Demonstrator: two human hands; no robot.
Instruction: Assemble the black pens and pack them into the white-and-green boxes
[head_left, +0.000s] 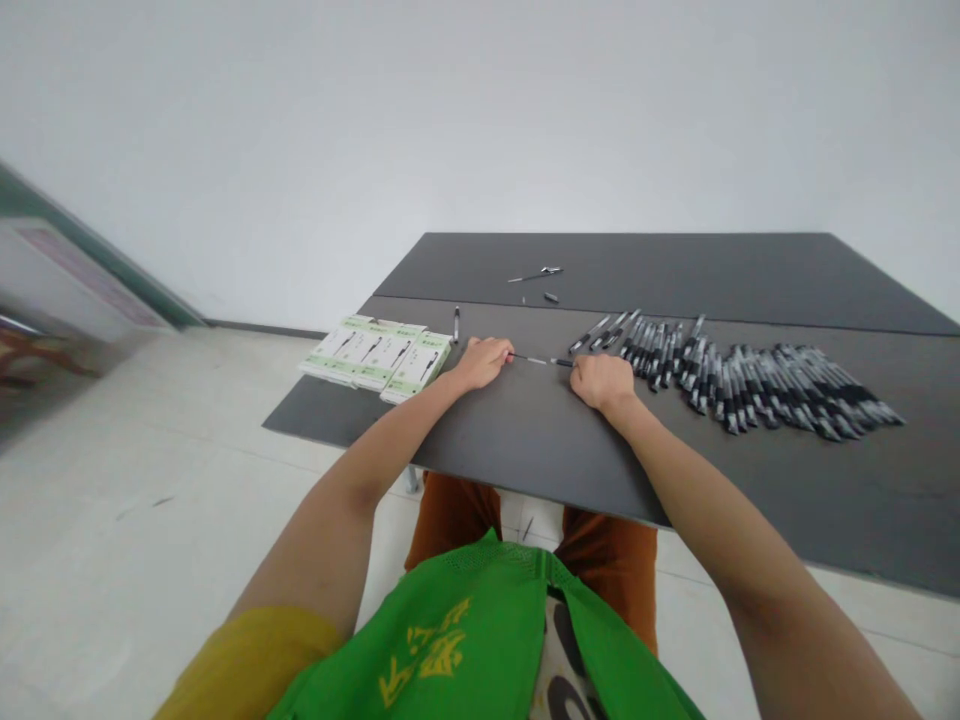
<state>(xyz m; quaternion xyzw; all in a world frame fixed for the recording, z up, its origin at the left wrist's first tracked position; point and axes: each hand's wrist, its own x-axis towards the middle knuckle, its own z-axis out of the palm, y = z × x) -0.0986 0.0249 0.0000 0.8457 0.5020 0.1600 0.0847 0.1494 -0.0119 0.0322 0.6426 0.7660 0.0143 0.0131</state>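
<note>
My left hand [484, 362] is closed, pinching a thin pen refill [531, 358] that points right. Opposite it, my right hand [604, 382] is wrapped round a black-and-clear pen barrel [561, 362], whose end faces the refill's tip. A small gap seems to lie between refill and barrel, low over the dark table [525, 430]. Just right of my right hand begins a large spread of black-capped clear pens [739, 380]. Beyond my left hand lies a single pen [457, 325].
White-and-green pen boxes [360, 352] lie overlapping at the table's left edge. Farther back are loose thin pen parts [536, 275] and a small dark piece like a cap [551, 297]. A white wall [480, 120] stands behind the table.
</note>
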